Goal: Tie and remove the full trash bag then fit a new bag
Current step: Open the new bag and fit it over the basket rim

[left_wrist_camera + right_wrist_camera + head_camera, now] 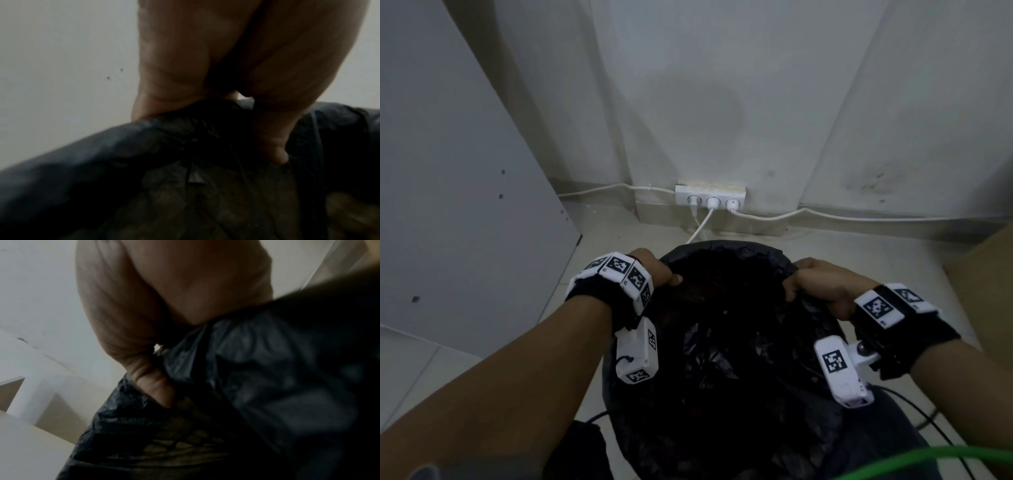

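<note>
Both grips clench the crinkled black trash bag (722, 342) by its rim, left hand (654, 270) and right hand (822, 284) on opposite sides, its mouth open over the pale tiled floor (842, 246). Behind it, a white power strip (710, 198) lies against the stained white wall (705, 102), cables (859, 216) trailing.

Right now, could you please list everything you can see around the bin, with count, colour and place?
Black plastic trash bag: one, black, centre floor, mouth open and held at both sides.
White power strip: one, white, at the wall's foot behind the bag, three plugs in.
White cables: several, along the wall base.
Grey panel: one, left.
Green cable: one, lower right.
Brown cardboard: one, right edge.
Left hand: grips the bag's left rim.
Right hand: grips the right rim.
</note>
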